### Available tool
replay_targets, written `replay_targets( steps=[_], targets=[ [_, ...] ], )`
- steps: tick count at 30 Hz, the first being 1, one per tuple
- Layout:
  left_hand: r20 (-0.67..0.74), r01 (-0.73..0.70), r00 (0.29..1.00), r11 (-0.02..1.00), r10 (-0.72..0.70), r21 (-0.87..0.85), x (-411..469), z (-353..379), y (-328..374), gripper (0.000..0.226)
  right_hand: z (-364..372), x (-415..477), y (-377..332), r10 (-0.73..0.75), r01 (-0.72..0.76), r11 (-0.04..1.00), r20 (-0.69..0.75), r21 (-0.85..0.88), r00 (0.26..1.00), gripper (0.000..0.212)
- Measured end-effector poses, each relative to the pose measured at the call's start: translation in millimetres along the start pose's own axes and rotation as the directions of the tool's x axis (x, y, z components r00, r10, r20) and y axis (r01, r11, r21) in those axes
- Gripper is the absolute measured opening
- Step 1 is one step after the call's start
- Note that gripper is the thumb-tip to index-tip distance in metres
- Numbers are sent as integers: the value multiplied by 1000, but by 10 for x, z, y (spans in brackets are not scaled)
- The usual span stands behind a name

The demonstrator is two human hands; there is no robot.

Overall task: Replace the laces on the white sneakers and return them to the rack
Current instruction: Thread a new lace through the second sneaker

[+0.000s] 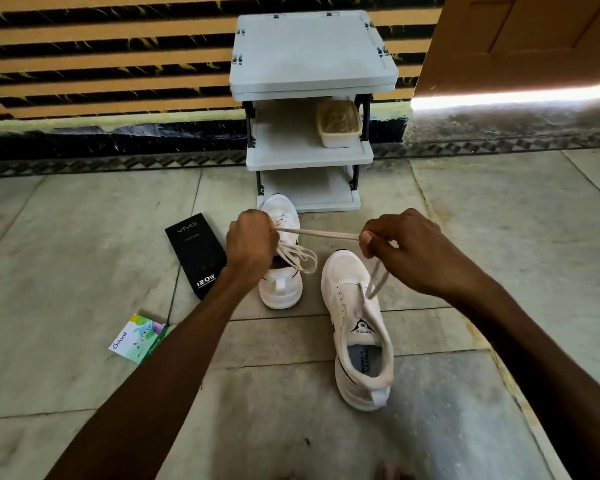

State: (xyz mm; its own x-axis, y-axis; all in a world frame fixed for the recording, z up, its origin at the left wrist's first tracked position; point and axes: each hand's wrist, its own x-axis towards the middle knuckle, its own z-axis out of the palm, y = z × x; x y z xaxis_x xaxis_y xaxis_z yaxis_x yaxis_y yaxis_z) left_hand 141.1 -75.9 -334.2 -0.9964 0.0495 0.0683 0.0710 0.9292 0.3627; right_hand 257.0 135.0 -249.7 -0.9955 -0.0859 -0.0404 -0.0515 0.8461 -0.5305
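Two white sneakers stand on the floor before a grey shoe rack [309, 154]. The far sneaker [280, 285] is by the rack's foot; the near sneaker [359, 341] is closer to me, heel toward me. A cream lace [321, 233] stretches taut between my hands. My left hand [252, 242] grips one part above the far sneaker, with loose loops hanging below it. My right hand [400, 251] pinches the other part above the near sneaker's toe, and the lace's tail drops to that shoe's eyelets.
A black phone box [196, 254] lies left of the far sneaker, and a small green-white packet [138, 337] sits nearer me. A lidded plastic tub [340, 124] rests on the rack's middle shelf. A wooden door [520, 43] stands at the right.
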Motion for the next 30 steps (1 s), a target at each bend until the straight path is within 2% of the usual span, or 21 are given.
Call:
replay_targets(
  steps=[6, 11, 18, 24, 30],
  targets=[
    [2, 140, 990, 971, -143, 192, 302, 120, -358, 17, -104, -87, -31, -11, 11, 1000, 4, 25, 1000, 33],
    [29, 180, 982, 965, -189, 189, 294, 198, -457, 20, -122, -154, -79, -38, 38, 999, -6, -31, 999, 30],
    [45, 200, 975, 950, -217, 241, 180, 233, -577, 21, -107, -203, -145, -96, 98, 995, -75, 22, 992, 29],
    [29, 191, 978, 949, -205, 252, 116, 271, -634, 19, -86, -231, -166, 49, -21, 992, -227, 126, 973, 33],
    [-29, 208, 978, 968, -206, 143, 128, 216, -594, 18, -102, -258, -208, 35, 9, 990, -313, 138, 949, 33]
  ],
)
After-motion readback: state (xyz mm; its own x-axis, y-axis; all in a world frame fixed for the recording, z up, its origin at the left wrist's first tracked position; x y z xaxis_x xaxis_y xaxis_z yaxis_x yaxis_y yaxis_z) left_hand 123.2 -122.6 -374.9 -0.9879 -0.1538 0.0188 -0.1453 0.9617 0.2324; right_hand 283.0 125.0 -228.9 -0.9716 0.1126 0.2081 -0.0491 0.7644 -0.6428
